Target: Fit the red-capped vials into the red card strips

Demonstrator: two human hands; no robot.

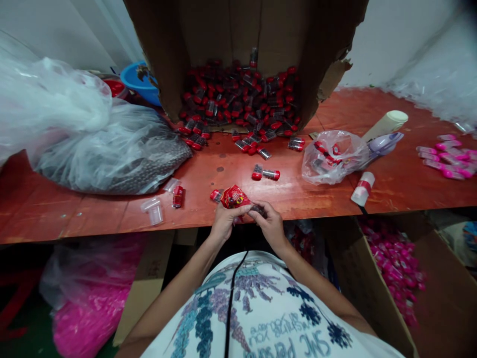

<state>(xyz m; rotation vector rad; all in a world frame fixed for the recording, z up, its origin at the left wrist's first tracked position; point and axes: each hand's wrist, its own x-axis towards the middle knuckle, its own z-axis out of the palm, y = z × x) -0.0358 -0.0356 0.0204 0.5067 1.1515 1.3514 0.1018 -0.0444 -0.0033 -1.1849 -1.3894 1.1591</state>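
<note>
Near the front edge of the red table [122, 216], my left hand [225, 219] is closed on a shiny red printed wrapper [234, 197]. Touching it from the right, my right hand [270, 223] has its fingers closed round a small dark capped tube [260, 210]. One red-capped tube [215, 195] lies just left of the wrapper. Two more tubes [271, 174] rest beyond my hands. Behind them, a tipped cardboard box [320, 54] holds a heap of red-capped tubes [238, 97], some spilled out at its mouth.
A clear bag of dark beads [130, 159] lies left, with empty clear tubes [153, 210] before it. To the right are a small plastic bag [331, 159], a white roll [362, 189] and pink tubes [449, 156]. Below the table stands a box of pink items [395, 263].
</note>
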